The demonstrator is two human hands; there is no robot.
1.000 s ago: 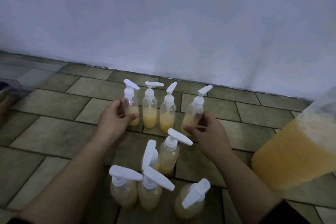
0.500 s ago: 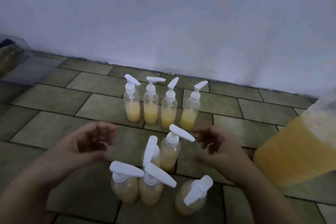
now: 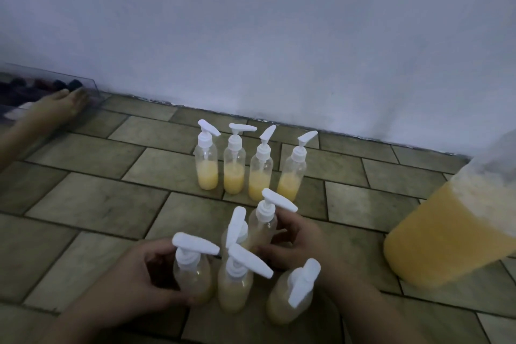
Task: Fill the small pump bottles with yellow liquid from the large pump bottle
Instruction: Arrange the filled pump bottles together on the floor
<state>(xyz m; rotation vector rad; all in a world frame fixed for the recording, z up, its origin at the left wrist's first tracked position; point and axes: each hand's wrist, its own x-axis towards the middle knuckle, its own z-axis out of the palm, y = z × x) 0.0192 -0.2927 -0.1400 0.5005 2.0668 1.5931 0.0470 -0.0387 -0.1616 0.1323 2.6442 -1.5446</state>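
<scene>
Several small clear pump bottles with white pumps stand on the tiled floor. A far row [image 3: 248, 176] is about half full of yellow liquid. A near cluster holds paler liquid. My left hand [image 3: 139, 279] curls round the near-left bottle [image 3: 192, 276] of that cluster. My right hand [image 3: 296, 243] curls round the cluster's rear bottle [image 3: 264, 225]. Between them stand two more bottles [image 3: 236, 285], and another bottle [image 3: 293, 299] leans at the front right. The large bottle [image 3: 458, 229] of yellow liquid stands at the right edge, partly cut off.
A pale wall [image 3: 251, 36] runs along the back of the floor. At the far left a bare foot [image 3: 55, 106] rests beside a clear box [image 3: 42, 86] with dark items inside.
Both hands left the far row, drew back toward me and closed on bottles of the near cluster. The view shifted, bringing the foot and clear box into sight.
</scene>
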